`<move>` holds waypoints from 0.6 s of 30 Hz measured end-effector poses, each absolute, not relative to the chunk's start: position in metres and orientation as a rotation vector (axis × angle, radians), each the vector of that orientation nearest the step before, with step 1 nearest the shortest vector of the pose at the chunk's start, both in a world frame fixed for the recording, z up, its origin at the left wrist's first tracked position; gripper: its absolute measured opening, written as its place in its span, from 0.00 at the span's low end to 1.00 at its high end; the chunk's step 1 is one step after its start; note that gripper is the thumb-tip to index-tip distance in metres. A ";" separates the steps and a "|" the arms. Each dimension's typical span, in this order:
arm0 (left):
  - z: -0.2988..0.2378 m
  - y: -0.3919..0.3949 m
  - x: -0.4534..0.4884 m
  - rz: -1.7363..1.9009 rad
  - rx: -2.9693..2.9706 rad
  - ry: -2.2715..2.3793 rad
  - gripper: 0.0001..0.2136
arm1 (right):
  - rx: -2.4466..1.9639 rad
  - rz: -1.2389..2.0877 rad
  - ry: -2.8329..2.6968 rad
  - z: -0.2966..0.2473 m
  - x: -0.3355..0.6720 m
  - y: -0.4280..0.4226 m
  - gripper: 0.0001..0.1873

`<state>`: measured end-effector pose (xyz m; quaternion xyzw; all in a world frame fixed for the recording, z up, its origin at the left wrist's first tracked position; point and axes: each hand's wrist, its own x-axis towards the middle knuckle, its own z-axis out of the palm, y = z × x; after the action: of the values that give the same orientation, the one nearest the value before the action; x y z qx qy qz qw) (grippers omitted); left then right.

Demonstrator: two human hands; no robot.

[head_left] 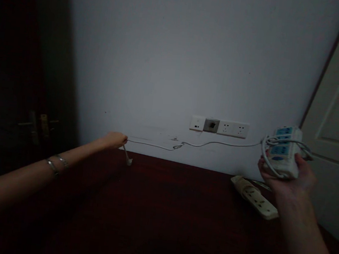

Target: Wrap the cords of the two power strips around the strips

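My right hand (291, 178) is closed around a white power strip with blue labels (285, 149), held upright with its cord looped round it. The white cord (204, 144) runs from it leftward across the wall to my left hand (115, 139), which is stretched far out and pinched on the cord. The plug end (128, 161) dangles just below that hand, above the dark red table (155, 206). Bracelets sit on my left wrist.
A second, cream power strip (254, 195) lies on the table by my right arm. A row of wall sockets (219, 126) is set in the white wall. A dark door with a handle (38, 125) stands left, a pale door (337, 116) right.
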<state>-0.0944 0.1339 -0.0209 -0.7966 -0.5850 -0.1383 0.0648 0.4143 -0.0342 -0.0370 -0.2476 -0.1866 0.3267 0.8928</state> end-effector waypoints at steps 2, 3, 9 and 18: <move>-0.017 0.142 -0.104 -0.461 -2.411 -1.898 0.09 | -0.548 0.651 -0.397 -0.037 0.422 -0.035 0.13; -0.015 0.146 -0.108 -0.562 -2.436 -2.000 0.09 | -0.570 0.642 -0.400 -0.037 0.425 -0.035 0.14; -0.011 0.162 -0.114 -2.238 -2.492 -2.184 0.08 | -0.566 0.737 -0.385 -0.036 0.427 -0.034 0.16; 0.025 0.156 -0.076 -3.034 -2.333 -1.735 0.15 | -0.487 1.073 -0.490 -0.026 0.377 -0.033 0.17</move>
<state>-0.0757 0.1563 0.0247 -0.4789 -0.3563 -0.6229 -0.5057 0.3774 -0.0332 -0.0263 -0.2275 -0.2285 0.5008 0.8033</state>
